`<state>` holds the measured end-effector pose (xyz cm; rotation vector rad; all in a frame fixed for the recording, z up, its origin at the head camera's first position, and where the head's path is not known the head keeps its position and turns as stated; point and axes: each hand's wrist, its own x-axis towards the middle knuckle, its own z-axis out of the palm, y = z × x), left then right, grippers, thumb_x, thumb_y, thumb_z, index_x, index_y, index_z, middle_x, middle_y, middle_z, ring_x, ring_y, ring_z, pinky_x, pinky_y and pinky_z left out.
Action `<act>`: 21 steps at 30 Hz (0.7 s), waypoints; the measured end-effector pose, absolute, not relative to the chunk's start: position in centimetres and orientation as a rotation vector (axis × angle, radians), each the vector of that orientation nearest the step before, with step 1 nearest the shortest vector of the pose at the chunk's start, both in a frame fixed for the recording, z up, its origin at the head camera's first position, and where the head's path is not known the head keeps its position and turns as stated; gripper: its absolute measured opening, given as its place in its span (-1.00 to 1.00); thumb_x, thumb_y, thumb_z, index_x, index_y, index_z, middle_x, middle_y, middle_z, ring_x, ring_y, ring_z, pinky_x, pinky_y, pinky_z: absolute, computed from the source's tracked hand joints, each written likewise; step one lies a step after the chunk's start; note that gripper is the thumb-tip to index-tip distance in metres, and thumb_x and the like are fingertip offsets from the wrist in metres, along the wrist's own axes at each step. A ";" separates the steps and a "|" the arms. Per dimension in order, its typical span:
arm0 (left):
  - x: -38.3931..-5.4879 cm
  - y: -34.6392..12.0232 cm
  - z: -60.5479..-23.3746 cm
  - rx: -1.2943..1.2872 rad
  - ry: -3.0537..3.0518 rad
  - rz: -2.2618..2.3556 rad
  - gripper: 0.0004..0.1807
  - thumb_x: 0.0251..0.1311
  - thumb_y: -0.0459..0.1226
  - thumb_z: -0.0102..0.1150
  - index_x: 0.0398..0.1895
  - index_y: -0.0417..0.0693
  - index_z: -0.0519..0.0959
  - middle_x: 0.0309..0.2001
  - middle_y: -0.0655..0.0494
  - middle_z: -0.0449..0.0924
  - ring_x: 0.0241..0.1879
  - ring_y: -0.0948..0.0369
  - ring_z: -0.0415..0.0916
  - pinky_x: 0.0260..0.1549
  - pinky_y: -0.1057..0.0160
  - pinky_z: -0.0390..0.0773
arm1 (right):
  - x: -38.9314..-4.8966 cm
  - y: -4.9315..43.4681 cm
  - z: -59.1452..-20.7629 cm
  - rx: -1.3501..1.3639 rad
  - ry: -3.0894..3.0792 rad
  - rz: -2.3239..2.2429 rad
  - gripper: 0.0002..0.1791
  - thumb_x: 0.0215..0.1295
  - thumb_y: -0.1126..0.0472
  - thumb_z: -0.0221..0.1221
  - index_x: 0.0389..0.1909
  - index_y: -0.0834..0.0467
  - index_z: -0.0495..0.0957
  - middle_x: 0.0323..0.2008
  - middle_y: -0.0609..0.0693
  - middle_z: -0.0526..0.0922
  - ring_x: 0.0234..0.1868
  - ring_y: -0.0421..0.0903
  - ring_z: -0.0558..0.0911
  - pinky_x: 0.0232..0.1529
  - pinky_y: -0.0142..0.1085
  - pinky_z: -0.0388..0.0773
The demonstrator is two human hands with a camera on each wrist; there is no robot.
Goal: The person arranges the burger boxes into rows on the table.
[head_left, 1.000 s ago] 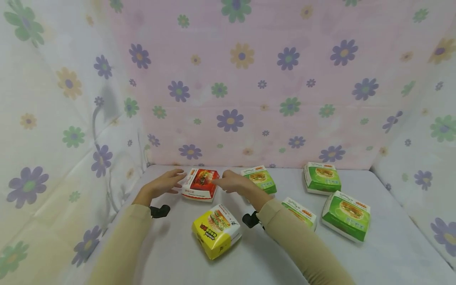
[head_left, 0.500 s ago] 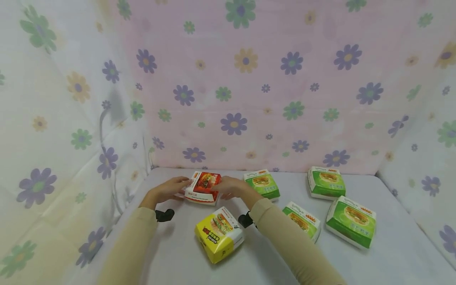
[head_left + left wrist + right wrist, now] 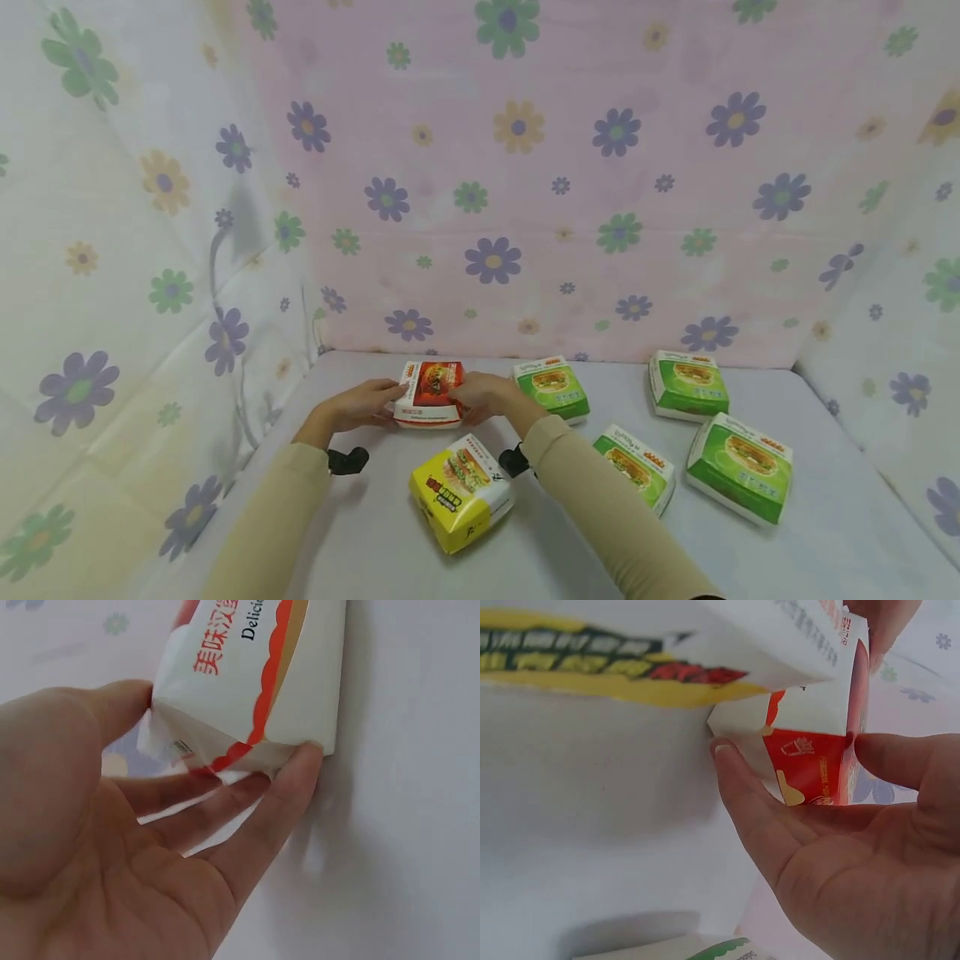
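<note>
Nearest: beige sleeves [image 3: 273, 521], two, in from the lower edge; black wrist cameras [image 3: 347, 461], one at each cuff. On the table [image 3: 367, 537], set askew between the forearms: yellow-and-white box [image 3: 459, 493], burger print uppermost. To its right, first green-and-white box [image 3: 637, 468], partly behind the right sleeve; farther right, second green-and-white box [image 3: 741, 467], uncovered.

Next: left hand [image 3: 358, 406], thumb at upper edge, fingertips at lower edge, gripping one end of the red-and-white box [image 3: 429, 400]. Opposite end: right hand [image 3: 489, 395], thumb and fingers likewise gripping. Position of red-and-white box: between both hands, toward back left of table, lid up; cannot tell whether resting or just raised.

Toward the back edge: third green-and-white box [image 3: 553, 390], just beside the right hand; fourth green-and-white box [image 3: 687, 385], well apart to the right. Farthest: flowered cloth [image 3: 442, 158], hung as back and sides.

Risks, judged: crushed carton walls, from squeezing both ends too hard; slip or tilt, from uneven hold at edges only; knocked yellow-and-white box, from right wrist camera so near.

Change from earlier pictures: red-and-white box turned slightly, front edge squarer; hands closer together about it; other boxes in place.
</note>
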<state>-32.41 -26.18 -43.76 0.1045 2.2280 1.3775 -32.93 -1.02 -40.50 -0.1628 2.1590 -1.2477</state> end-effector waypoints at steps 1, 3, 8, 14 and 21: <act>-32.2 -25.9 -43.6 0.113 2.231 1.370 -0.30 0.62 -0.02 -0.13 0.47 -0.47 0.15 0.29 -0.34 0.41 0.10 0.01 0.55 0.11 0.03 0.62 | -33.0 -0.9 -40.5 -0.161 2.172 -1.242 -0.51 0.61 0.14 0.01 0.38 0.35 0.34 0.04 0.23 0.61 0.04 0.22 0.69 0.10 0.01 0.64; -31.8 -25.4 -43.4 0.103 2.242 1.355 -0.35 0.61 -0.04 -0.10 0.40 -0.49 0.24 0.23 -0.31 0.46 0.05 0.03 0.58 0.07 0.05 0.64 | -33.2 -0.7 -40.5 -0.159 2.202 -1.226 -0.53 0.63 0.11 -0.04 0.34 0.36 0.38 0.02 0.24 0.62 0.04 0.22 0.69 0.10 0.01 0.64; -31.0 -24.3 -42.8 0.079 2.282 1.293 -0.45 0.58 -0.06 -0.04 0.20 -0.48 0.40 0.04 -0.23 0.57 -0.08 0.04 0.64 0.00 0.06 0.68 | -33.5 -0.4 -40.6 -0.163 2.277 -1.177 -0.53 0.65 0.07 -0.07 0.27 0.37 0.43 -0.10 0.19 0.63 0.03 0.20 0.70 0.11 0.01 0.64; -31.2 -25.1 -41.8 0.073 2.334 1.195 -0.37 0.60 -0.01 -0.09 0.26 -0.51 0.36 0.18 -0.37 0.47 0.00 -0.07 0.63 -0.01 0.02 0.69 | -33.3 -0.2 -40.4 -0.175 2.338 -1.171 -0.43 0.65 0.08 -0.06 0.44 0.40 0.24 0.06 0.26 0.53 0.02 0.19 0.60 0.17 0.04 0.59; -32.8 -26.4 -41.6 0.132 2.368 1.257 -0.18 0.61 0.00 -0.10 0.60 -0.35 -0.15 0.50 -0.48 0.06 0.28 -0.28 0.42 0.13 -0.08 0.60 | -32.1 0.6 -39.8 -0.225 2.417 -1.114 -0.30 0.55 0.06 0.12 0.50 0.38 0.18 0.19 0.29 0.50 -0.04 0.14 0.63 0.07 -0.01 0.66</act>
